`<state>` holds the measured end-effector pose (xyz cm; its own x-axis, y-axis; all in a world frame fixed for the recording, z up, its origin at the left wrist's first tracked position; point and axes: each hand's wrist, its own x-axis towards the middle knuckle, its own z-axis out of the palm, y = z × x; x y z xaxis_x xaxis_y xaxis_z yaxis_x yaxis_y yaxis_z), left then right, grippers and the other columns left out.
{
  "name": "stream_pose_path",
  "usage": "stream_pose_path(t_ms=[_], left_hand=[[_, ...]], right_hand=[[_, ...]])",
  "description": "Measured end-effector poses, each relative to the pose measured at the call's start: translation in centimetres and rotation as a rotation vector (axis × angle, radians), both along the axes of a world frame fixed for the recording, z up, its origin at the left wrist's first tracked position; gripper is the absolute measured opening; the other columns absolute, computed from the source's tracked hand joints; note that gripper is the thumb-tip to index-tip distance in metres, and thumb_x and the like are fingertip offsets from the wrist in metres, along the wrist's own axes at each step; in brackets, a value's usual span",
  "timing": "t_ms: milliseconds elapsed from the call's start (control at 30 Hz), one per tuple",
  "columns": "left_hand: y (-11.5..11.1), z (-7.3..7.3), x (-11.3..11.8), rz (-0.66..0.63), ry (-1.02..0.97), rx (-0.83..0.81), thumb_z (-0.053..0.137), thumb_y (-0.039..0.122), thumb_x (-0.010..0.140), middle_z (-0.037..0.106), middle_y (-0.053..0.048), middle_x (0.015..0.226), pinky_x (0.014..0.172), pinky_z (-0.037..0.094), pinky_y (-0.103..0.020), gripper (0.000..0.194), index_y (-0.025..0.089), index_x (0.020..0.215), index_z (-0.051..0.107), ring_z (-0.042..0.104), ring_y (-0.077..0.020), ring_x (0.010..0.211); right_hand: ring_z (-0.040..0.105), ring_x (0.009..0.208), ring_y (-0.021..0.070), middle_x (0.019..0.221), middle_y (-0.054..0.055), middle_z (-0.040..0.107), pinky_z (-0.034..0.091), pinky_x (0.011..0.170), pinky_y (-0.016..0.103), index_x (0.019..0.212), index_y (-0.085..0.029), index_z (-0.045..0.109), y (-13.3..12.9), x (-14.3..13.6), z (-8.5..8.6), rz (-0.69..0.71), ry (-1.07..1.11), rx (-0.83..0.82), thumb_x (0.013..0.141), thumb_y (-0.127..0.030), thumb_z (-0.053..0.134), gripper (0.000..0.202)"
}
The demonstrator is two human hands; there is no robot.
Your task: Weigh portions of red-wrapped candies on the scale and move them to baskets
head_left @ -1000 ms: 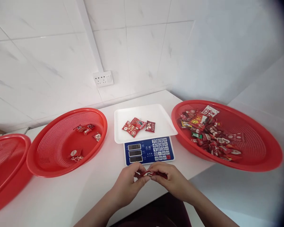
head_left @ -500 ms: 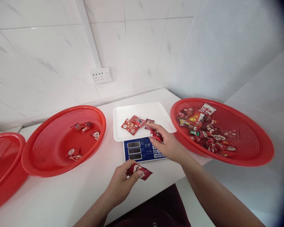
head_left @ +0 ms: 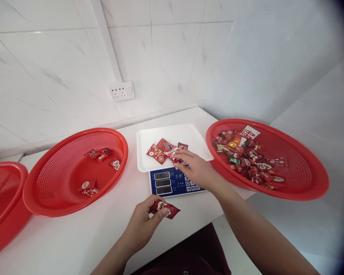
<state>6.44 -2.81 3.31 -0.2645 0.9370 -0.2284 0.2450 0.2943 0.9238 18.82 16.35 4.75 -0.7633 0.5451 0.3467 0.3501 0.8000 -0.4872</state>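
Observation:
Between the thumb and fingers of my left hand [head_left: 144, 221] is a dark red snack packet [head_left: 168, 210] with a white printed patch, held above the table in front of the scale. My right hand [head_left: 199, 170] reaches over the near edge of the white weighing tray [head_left: 144, 133], its fingertips closed on a red and white packet [head_left: 171, 154]. That packet is against others on the tray: a flat red one with flower prints [head_left: 157, 153], a red one with dark lettering [head_left: 163, 144] and a small dark red one [head_left: 183, 146].
The blue scale panel [head_left: 177, 179] with its displays sits below the tray. To the right, a red basket [head_left: 306, 179] holds a heap of wrapped snacks. A red basket [head_left: 60, 164] on the left holds several packets; another red basket [head_left: 5, 206] is cut off at the left edge.
My right hand has moved left and slightly down with its packet, onto the packets on the tray. The left hand, still holding its packet, has shifted slightly left.

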Motion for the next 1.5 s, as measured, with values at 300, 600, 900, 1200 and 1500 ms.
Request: stream_pose_path(t_ms=[300, 600, 900, 1200, 1500], left_hand=[[0.0, 0.1, 0.4, -0.009, 0.003, 0.022, 0.053, 0.039, 0.082, 0.060, 0.001, 0.073, 0.065, 0.039, -0.026, 0.021, 0.019, 0.082, 0.058, 0.050, -0.0139, 0.068], [0.2, 0.0, 0.5, 0.053, -0.095, 0.095, 0.055, 0.037, 0.082, 0.067, -0.002, 0.079, 0.069, 0.043, -0.026, 0.018, 0.020, 0.085, 0.058, 0.058, -0.0163, 0.075], [1.0, -0.3, 0.9, -0.041, -0.032, 0.086, 0.051, 0.046, 0.082, 0.053, 0.001, 0.067, 0.056, 0.035, -0.022, 0.029, 0.018, 0.080, 0.056, 0.044, -0.0126, 0.062], [0.5, 0.2, 0.8, -0.043, 0.023, 0.181, 0.046, 0.044, 0.086, 0.057, -0.002, 0.070, 0.061, 0.040, -0.025, 0.030, 0.019, 0.072, 0.055, 0.050, -0.0159, 0.066], [0.3, -0.4, 0.3, -0.024, -0.098, 0.135, 0.047, 0.044, 0.085, 0.052, 0.001, 0.072, 0.069, 0.041, -0.029, 0.029, 0.022, 0.102, 0.052, 0.050, -0.0157, 0.071]], right_hand=[[0.041, 0.125, 0.0260, 0.123, 0.005, 0.059, 0.036, 0.100, 0.051, 0.110, -0.021, 0.064, 1.7, -1.6, -1.0, 0.037, -0.045, 0.127, 0.085, -0.011, 0.040, 0.035], [0.061, 0.090, 0.0173, 0.100, 0.004, 0.068, 0.047, 0.078, 0.029, 0.104, -0.021, 0.065, -4.7, 2.5, 2.2, 0.299, -0.141, -0.428, 0.084, -0.039, 0.053, 0.028], [0.053, 0.065, 0.0112, 0.070, 0.000, 0.061, 0.037, 0.059, 0.022, 0.073, -0.017, 0.060, -6.5, 4.1, 1.2, 0.202, -0.138, -0.541, 0.087, -0.035, 0.049, 0.025], [0.055, 0.065, 0.0117, 0.070, 0.000, 0.063, 0.039, 0.059, 0.022, 0.072, -0.018, 0.061, -6.5, 3.5, 1.8, 0.256, -0.147, -0.483, 0.088, -0.032, 0.047, 0.025], [0.062, 0.078, 0.0212, 0.085, 0.006, 0.069, 0.044, 0.064, 0.030, 0.090, -0.020, 0.066, 1.5, 2.3, 2.9, -0.324, -0.102, -0.005, 0.090, -0.033, 0.038, 0.031]])
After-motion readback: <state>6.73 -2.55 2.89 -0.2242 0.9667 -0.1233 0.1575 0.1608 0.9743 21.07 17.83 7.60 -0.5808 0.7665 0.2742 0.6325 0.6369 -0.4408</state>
